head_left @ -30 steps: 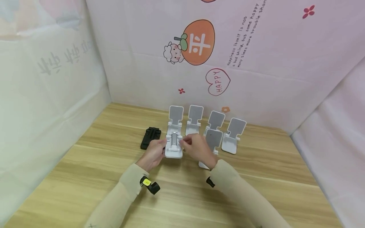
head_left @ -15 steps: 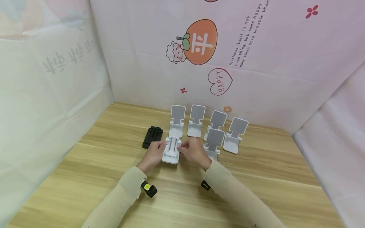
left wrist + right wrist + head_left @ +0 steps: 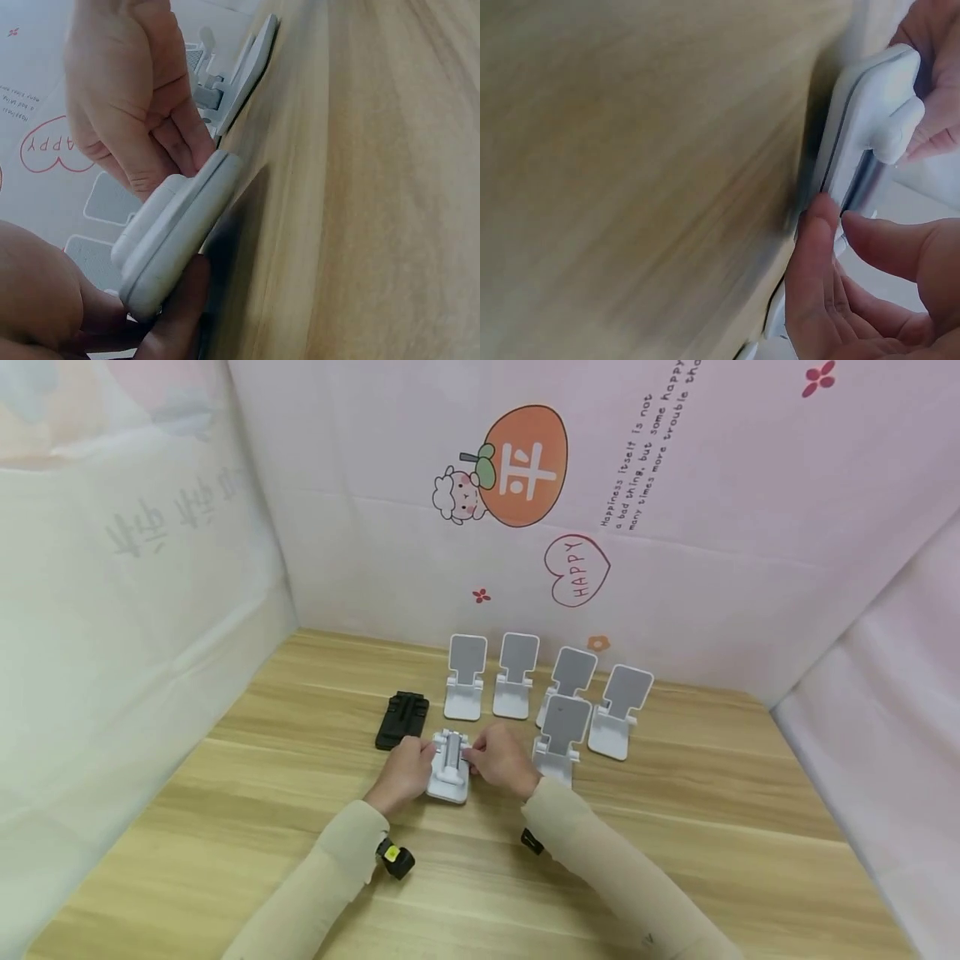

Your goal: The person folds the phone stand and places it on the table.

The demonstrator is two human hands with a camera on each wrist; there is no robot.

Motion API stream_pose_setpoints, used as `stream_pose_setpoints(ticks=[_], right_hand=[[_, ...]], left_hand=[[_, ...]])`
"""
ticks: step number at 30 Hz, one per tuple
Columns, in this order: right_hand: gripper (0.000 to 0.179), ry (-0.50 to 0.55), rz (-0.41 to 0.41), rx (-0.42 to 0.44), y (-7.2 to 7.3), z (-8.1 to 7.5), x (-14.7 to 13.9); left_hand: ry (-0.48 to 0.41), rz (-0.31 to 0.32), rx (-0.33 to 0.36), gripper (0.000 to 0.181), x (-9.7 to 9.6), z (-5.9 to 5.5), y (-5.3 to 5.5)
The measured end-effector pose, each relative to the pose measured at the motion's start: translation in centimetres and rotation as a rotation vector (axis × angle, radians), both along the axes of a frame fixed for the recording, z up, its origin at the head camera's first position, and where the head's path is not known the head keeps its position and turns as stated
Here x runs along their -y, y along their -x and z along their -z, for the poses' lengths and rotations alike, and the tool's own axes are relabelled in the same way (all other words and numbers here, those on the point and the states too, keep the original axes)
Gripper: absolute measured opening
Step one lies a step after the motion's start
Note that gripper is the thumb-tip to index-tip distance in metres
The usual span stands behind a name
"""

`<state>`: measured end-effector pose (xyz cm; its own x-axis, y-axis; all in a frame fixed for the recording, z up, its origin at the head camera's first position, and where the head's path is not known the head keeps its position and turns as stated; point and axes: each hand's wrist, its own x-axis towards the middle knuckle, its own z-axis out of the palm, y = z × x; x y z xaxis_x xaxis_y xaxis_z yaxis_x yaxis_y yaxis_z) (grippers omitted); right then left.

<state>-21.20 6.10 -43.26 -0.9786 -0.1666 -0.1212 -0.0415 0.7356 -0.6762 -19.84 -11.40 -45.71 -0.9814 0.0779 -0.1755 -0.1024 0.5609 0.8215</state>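
Observation:
A folded white phone stand (image 3: 448, 783) is held just above the table between both hands. My left hand (image 3: 406, 770) grips its left edge, thumb on top and fingers beneath in the left wrist view. On the opposite edge my right hand (image 3: 505, 761) pinches the stand between thumb and fingers, as the right wrist view shows. The stand's rounded base (image 3: 184, 232) is tilted, and its metal-grey arm (image 3: 866, 180) lies folded along it. Left of the hands a folded black phone stand (image 3: 402, 720) lies flat.
Several unfolded white phone stands, among them one at the back (image 3: 465, 677) and one beside the right forearm (image 3: 564, 727), stand on the wooden table (image 3: 675, 827). Patterned cloth (image 3: 360, 543) hangs behind the table and at both sides.
Both hands have drawn the folded white stand toward the body and lower, away from the unfolded stand behind it. The other stands have stayed in place.

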Motion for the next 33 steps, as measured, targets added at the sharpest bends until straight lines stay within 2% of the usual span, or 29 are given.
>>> stream_pose_setpoints(ticks=[6,13,22,27,33], right_hand=[[0.019,-0.020,0.002,-0.011,0.3,0.2,0.2],[0.019,-0.045,0.023,-0.008,0.2,-0.1,0.5],[0.020,-0.066,0.052,0.032,-0.1,-0.5,1.0],[0.023,-0.084,0.044,0.006,-0.2,-0.5,1.1],[0.015,-0.055,-0.018,-0.022,-0.8,-0.8,0.6]], left_hand=[[0.078,-0.002,-0.035,0.035,-0.1,-0.4,0.2],[0.211,-0.018,-0.173,0.027,-0.1,-0.8,0.1],[0.332,-0.001,-0.260,0.020,0.0,-0.9,0.0],[0.392,0.008,-0.313,0.019,-0.2,-0.9,0.0],[0.471,0.023,-0.322,0.020,-0.3,-1.4,-0.5]])
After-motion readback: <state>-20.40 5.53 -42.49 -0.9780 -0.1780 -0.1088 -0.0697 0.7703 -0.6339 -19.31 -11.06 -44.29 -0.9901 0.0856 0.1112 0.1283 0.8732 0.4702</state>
